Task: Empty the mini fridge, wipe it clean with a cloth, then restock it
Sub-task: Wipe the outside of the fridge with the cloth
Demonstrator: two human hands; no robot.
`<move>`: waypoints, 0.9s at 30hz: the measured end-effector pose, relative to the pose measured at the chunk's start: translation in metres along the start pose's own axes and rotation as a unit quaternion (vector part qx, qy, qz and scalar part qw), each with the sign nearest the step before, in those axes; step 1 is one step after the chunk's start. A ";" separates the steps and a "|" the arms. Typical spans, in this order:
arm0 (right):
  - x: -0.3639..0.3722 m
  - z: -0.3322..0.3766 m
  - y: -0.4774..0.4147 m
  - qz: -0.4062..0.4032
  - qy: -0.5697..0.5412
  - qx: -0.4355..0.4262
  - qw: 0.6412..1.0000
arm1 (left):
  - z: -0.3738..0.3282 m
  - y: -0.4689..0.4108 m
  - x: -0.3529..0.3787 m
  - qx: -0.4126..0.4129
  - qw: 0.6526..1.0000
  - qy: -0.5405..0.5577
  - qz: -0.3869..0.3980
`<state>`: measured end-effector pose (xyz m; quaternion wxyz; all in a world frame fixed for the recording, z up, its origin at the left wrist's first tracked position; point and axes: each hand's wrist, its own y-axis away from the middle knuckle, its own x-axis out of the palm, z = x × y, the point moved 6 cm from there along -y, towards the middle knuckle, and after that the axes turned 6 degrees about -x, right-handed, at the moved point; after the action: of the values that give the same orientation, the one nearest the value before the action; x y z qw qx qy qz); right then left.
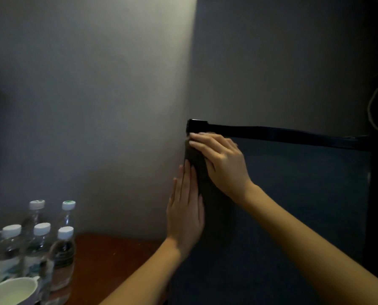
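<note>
In the head view, the only one, the mini fridge [293, 194] fills the right half of the dim scene as a dark blue face with a black band [271, 134] across its top. The cloth [205, 179] lies against the fridge's left edge, just under the band's left corner. It is a dark strip with its long axis running nearly upright, leaning slightly right toward its lower end, which fades into shadow, so I cannot tell where it stops. The right hand [221, 159] lies on the upper part of the cloth, fingers extended and pointing left, pressing rather than gripping. The left hand [185, 208] sits lower and just to the left, palm flat and fingers straight, pointing up, its fingertips beside or touching the cloth's left margin; which of the two is hard to say in this light. Neither hand curls round anything. The right hand is plainly the one on the cloth, so a wiping stroke would probably run down or rightward from that corner. Five water bottles [36, 238] stand on the wooden table [109, 260] at lower left, well apart from the fridge, with a white cup [12, 289] nearest the camera; restocking looks not yet begun.
</note>
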<state>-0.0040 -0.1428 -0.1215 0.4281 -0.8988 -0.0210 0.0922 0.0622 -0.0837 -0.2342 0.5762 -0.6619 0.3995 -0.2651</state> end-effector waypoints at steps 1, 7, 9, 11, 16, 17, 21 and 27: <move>-0.006 -0.003 0.013 0.014 0.010 -0.021 1.000 | 0.000 0.001 0.000 0.002 1.000 0.001 0.002; -0.038 -0.038 0.034 -0.089 0.042 0.100 0.990 | -0.002 0.001 0.001 0.008 1.000 -0.001 0.001; -0.028 -0.028 0.027 -0.114 0.040 0.146 0.982 | -0.001 0.002 0.001 0.008 1.000 0.003 0.001; -0.018 -0.019 0.023 -0.106 0.034 0.148 0.983 | 0.000 0.002 0.001 0.008 1.000 0.003 0.003; -0.029 -0.014 0.033 -0.026 0.055 0.015 0.998 | -0.001 0.002 0.000 0.007 1.000 0.004 0.001; -0.034 -0.019 0.037 -0.024 0.063 0.023 0.997 | -0.002 0.002 0.000 0.008 1.000 0.003 -0.001; -0.038 -0.038 0.031 -0.101 0.049 0.207 0.972 | -0.001 0.001 0.001 0.007 1.000 0.000 -0.004; 0.002 0.009 -0.015 -0.049 0.039 0.105 0.993 | 0.003 0.000 0.002 0.003 1.000 0.017 -0.004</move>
<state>-0.0026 -0.1262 -0.1160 0.5242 -0.8499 -0.0382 0.0381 0.0656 -0.0836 -0.2352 0.5705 -0.6567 0.4060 -0.2799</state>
